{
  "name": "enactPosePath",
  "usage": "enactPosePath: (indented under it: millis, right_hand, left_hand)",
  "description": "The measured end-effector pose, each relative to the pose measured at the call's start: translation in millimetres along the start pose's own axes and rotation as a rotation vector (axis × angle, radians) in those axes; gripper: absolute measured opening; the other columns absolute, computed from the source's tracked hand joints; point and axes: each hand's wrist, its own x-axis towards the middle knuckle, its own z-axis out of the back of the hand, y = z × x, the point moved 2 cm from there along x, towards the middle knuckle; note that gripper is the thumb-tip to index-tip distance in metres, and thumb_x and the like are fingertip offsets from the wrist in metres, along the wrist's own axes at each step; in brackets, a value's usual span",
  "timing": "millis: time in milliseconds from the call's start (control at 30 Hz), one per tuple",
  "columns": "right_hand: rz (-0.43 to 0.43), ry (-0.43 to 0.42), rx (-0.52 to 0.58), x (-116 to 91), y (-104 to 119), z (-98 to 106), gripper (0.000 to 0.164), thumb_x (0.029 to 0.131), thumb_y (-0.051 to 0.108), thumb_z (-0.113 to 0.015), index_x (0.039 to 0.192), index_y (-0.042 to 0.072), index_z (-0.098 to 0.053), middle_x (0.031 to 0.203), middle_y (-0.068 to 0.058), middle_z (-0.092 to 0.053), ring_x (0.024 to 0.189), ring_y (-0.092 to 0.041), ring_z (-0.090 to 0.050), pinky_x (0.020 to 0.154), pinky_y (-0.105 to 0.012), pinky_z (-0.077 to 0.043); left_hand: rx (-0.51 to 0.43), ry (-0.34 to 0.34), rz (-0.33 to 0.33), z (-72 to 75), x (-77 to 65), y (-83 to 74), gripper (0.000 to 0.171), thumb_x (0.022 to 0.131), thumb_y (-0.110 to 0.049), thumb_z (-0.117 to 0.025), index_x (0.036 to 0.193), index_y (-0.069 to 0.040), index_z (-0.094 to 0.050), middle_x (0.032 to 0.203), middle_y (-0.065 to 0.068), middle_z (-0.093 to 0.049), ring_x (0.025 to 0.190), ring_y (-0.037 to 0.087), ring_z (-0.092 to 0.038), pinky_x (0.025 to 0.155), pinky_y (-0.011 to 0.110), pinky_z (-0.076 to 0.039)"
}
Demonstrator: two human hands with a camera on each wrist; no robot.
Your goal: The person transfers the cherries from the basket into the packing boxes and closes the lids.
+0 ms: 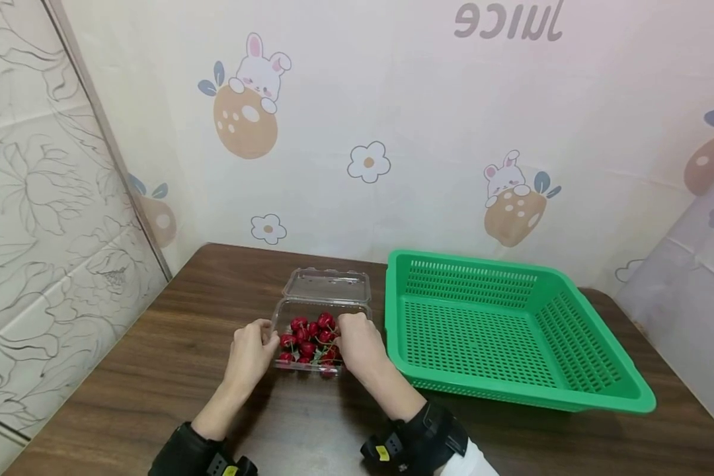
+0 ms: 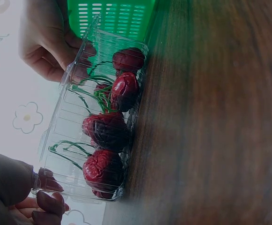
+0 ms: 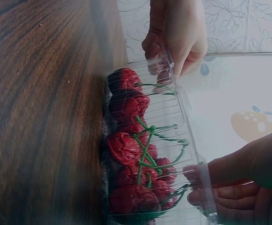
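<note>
A hinged clear plastic box (image 1: 279,317) stands on the table with its lid (image 1: 327,285) folded back. Dark red cherries (image 1: 307,348) with green stems (image 3: 150,157) lie inside it. My left hand (image 1: 251,347) pinches the box's left rim, thumb and fingers on either side of the wall in the left wrist view. At the right side, my right hand (image 1: 359,344) reaches over the rim with bent fingers. Through the plastic, the right wrist view shows its fingertips (image 3: 192,173) right at a stem's end; whether they pinch it I cannot tell.
A large green plastic basket (image 1: 601,400) with perforated walls stands close to the right of my right hand. The brown wooden table (image 1: 178,330) meets a wall hanging (image 1: 393,218) with rabbit and flower prints at the back. A flower-patterned panel (image 1: 53,264) rises at the left.
</note>
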Motion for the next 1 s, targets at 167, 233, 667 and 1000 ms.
enactPosePath:
  millis: [167,233,667,1000]
  right_hand:
    - [-0.005,0.005,0.034,-2,0,5,0.011,0.074,0.007,-0.069,0.070,0.003,-0.061,0.060,-0.004,-0.055,0.050,-0.014,-0.052,0.045,-0.025,-0.039]
    - [0.006,-0.007,0.049,-4,0,7,0.013,0.074,0.008,-0.069,0.068,0.004,-0.058,0.060,-0.003,-0.055,0.050,-0.013,-0.051,0.045,-0.024,-0.039]
    - [0.114,-0.096,0.129,-30,-1,26,0.010,0.078,0.011,-0.065,0.071,0.008,-0.059,0.059,0.001,-0.056,0.046,-0.005,-0.043,0.045,-0.019,-0.036]
    - [0.161,-0.101,0.154,-58,0,32,0.012,0.079,0.011,-0.065,0.071,0.007,-0.058,0.060,0.002,-0.056,0.046,-0.001,-0.043,0.044,-0.016,-0.036]
  left_hand:
    - [0.003,-0.002,-0.007,0.1,1.2,-0.5,0.023,0.078,-0.002,-0.056,0.097,0.011,-0.060,0.054,0.000,-0.051,0.045,0.010,-0.043,0.045,0.028,-0.038]
    - [0.003,0.002,-0.009,0.6,0.6,-0.8,0.024,0.078,-0.002,-0.056,0.097,0.011,-0.060,0.054,0.000,-0.051,0.045,0.010,-0.043,0.045,0.028,-0.037]
    - [0.029,0.033,0.022,9.1,-9.2,4.0,0.024,0.080,-0.003,-0.055,0.098,0.011,-0.059,0.054,-0.001,-0.047,0.044,0.010,-0.038,0.043,0.027,-0.034]
    - [0.063,0.038,0.017,22.2,-21.8,8.6,0.025,0.080,-0.003,-0.054,0.099,0.011,-0.059,0.051,-0.002,-0.042,0.043,0.009,-0.035,0.040,0.025,-0.030]
